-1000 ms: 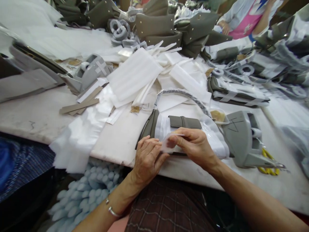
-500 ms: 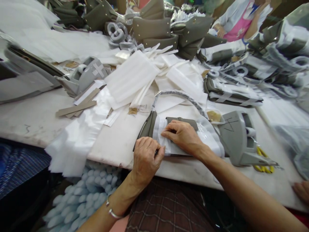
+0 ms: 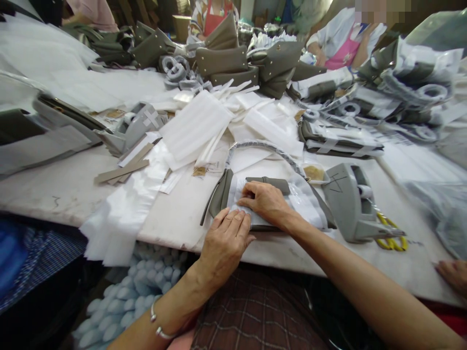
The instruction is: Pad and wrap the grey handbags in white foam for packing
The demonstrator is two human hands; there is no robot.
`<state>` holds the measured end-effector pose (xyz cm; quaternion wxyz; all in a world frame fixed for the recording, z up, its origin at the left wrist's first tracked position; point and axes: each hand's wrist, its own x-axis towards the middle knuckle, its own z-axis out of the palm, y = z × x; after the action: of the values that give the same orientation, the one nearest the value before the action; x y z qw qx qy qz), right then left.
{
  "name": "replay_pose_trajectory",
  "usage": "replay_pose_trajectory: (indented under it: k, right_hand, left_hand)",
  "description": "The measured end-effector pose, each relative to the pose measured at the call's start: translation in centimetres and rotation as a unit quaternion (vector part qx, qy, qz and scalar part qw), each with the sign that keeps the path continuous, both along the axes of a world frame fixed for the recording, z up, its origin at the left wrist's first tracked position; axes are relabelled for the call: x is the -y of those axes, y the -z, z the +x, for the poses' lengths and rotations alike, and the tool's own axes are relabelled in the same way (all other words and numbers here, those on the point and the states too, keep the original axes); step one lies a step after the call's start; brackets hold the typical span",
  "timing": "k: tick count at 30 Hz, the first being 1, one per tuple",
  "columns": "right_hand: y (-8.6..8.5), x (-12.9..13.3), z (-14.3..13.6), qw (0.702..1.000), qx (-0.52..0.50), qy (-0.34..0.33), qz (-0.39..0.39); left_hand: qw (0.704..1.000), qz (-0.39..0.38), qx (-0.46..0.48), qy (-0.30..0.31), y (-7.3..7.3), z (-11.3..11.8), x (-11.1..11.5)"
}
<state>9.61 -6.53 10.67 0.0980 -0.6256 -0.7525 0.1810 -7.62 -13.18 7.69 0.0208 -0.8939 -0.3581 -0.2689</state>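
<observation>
An olive-grey handbag (image 3: 222, 195) lies on the table before me, its front covered by a white wrapping sheet (image 3: 310, 206). Its arched handle (image 3: 263, 144), wound in clear plastic, points away from me. My left hand (image 3: 226, 243) rests on the lower left of the covered front, fingers stretched out and flat. Just above it, my right hand (image 3: 266, 203) presses on the same sheet with bent fingers, thumb against the index finger. Whatever sits between those fingertips is hidden. Right of the bag stands a grey tape dispenser (image 3: 343, 204), with yellow-handled scissors (image 3: 391, 233) beside it.
White foam sheets (image 3: 197, 127) pile up behind the bag. Another tape dispenser (image 3: 140, 127) and grey-brown strips (image 3: 123, 172) lie left. Several unwrapped bags (image 3: 222, 61) and wrapped ones (image 3: 345, 141) fill the back. A co-worker's hand (image 3: 452, 274) is at the right edge.
My left hand's fingers have straightened from a curled pose and now lie flat on the wrapping. My right hand stays bent at nearly the same spot. The camera view has shifted slightly.
</observation>
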Motion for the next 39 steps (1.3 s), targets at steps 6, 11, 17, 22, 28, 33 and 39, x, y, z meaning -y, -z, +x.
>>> replay_pose_trajectory:
  k: [6,11,17,22,28,33,39]
  right_hand:
    - [0.3,-1.1,-0.9,0.996,0.076,0.025,0.033]
    - [-2.0,-0.4,0.7,0.985,-0.094,0.083,0.121]
    - [-7.2,6.1,11.7,0.919,-0.173,0.258,0.243]
    - [-6.9,11.5,21.8,0.875,-0.064,0.428,0.218]
    - [-2.6,13.0,25.6,0.863,-0.189,0.465,0.062]
    - [-1.5,12.5,25.2,0.850,-0.288,0.439,0.038]
    - [-2.6,11.9,23.9,0.824,-0.352,0.437,0.083]
  left_hand:
    - [0.999,-0.008,-0.038,-0.029,0.5,0.6,0.3]
    - [0.999,-0.010,-0.036,-0.038,0.4,0.7,0.5]
    - [0.999,0.002,-0.021,-0.045,0.4,0.8,0.5]
    - [0.998,0.053,-0.011,-0.033,0.7,0.5,0.3]
    - [0.995,0.096,-0.014,-0.016,0.9,0.3,-0.1]
    - [0.993,0.114,-0.030,-0.020,0.8,0.3,-0.1]
    - [0.992,0.119,-0.033,-0.024,1.0,0.3,-0.2]
